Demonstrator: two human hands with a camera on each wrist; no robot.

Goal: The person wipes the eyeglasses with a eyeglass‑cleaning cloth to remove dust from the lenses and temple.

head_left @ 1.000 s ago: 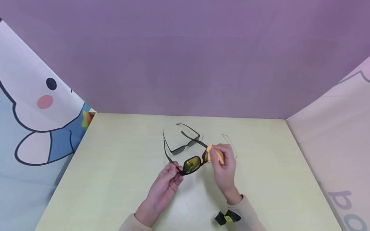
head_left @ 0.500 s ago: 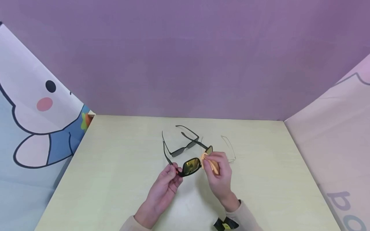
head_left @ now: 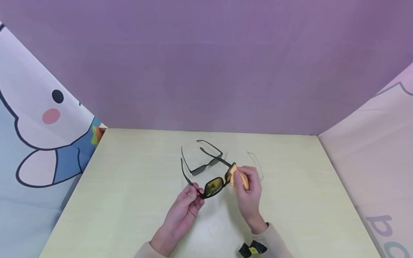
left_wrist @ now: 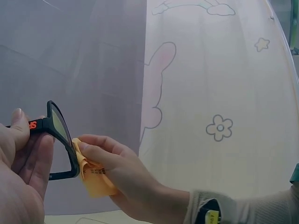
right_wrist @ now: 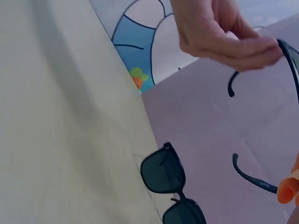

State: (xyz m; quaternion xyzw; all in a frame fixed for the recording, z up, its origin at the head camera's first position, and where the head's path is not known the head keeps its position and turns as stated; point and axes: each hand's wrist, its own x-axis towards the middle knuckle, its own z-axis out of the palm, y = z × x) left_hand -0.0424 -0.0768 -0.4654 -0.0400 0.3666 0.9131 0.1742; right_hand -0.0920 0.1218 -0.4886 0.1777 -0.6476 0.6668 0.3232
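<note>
My left hand [head_left: 185, 208] pinches a pair of black-framed sunglasses [head_left: 214, 187] with yellow-tinted lenses by the hinge end of one temple. Both temples stand unfolded, pointing away from me. In my right hand [head_left: 249, 193] is a bunched orange cloth [head_left: 240, 178], pinched between thumb and fingers and laid against the right-hand lens, which it partly covers. The left wrist view shows the cloth [left_wrist: 96, 175] right at the edge of the frame [left_wrist: 70, 154], with orange lettering on the temple near my left thumb.
Dark-lensed sunglasses [head_left: 200, 169] lie unfolded on the pale table [head_left: 129, 186], behind the held pair. Thin wire-rimmed glasses [head_left: 258, 163] lie beyond my right hand, partly hidden. A purple backdrop [head_left: 206, 71] rises at the table's far edge, with printed panels on both sides.
My right hand and the cloth moved left and down across the right-hand lens, then back up and right to its outer side. The left hand stays nearly still with the sunglasses.
</note>
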